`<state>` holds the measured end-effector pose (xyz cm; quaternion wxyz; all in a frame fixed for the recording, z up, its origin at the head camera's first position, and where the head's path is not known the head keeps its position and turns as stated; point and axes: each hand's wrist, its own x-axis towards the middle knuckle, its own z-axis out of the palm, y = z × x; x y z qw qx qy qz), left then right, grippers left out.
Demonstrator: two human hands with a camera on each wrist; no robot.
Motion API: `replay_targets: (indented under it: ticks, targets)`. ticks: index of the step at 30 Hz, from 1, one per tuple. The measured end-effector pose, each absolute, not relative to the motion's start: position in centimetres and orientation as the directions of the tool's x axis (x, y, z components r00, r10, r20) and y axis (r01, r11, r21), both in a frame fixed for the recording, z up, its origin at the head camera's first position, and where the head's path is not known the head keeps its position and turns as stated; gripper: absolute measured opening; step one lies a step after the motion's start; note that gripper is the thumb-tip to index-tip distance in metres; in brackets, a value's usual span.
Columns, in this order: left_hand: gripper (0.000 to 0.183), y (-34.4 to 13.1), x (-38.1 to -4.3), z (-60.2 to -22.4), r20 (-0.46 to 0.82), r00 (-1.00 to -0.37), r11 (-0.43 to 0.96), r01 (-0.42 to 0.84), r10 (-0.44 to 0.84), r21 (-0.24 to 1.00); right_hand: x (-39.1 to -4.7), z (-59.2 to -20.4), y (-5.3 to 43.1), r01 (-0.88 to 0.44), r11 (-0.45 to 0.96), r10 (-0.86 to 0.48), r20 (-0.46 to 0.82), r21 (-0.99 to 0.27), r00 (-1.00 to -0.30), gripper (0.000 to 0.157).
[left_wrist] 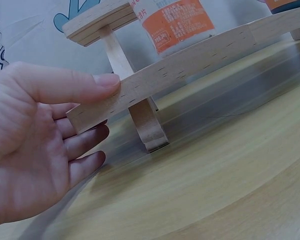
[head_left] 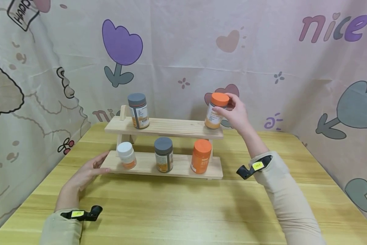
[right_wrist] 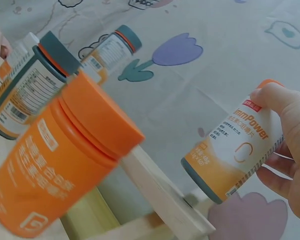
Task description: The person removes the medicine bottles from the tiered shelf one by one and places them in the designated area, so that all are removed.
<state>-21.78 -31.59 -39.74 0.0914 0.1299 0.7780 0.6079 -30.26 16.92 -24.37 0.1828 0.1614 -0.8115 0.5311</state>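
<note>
My right hand (head_left: 238, 114) grips a supplement bottle (head_left: 214, 118) with an orange cap and a white-and-orange label, over the right end of the upper board. In the right wrist view the thumb lies across its upper label, and the bottle (right_wrist: 235, 145) leans, with its dark base beside the rack. My left hand (head_left: 86, 172) holds the left end of the two-tier wooden rack (head_left: 177, 126) by its lower board. The left wrist view has the thumb on the front edge of that board (left_wrist: 155, 85), with the other fingers behind and beneath it.
A grey-capped bottle (head_left: 138, 111) stands at the upper board's left. Along the lower board stand a small white-capped bottle (head_left: 126, 156), another grey-capped bottle (head_left: 163, 155) and an all-orange bottle (head_left: 201, 156). The rack stands on a wooden table (head_left: 171, 211) before a printed cloth (head_left: 177, 41).
</note>
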Motion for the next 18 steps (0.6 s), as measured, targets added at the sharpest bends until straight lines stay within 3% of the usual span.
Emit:
replay_targets:
  ticks: [18]
  targets:
    - [0.083,-31.6,-21.7,-39.8,0.016,-0.95,0.225,0.09,0.31,0.97,-29.5,-25.9,22.5,-0.356,0.44,0.059,0.422,-0.825,-0.905,0.058]
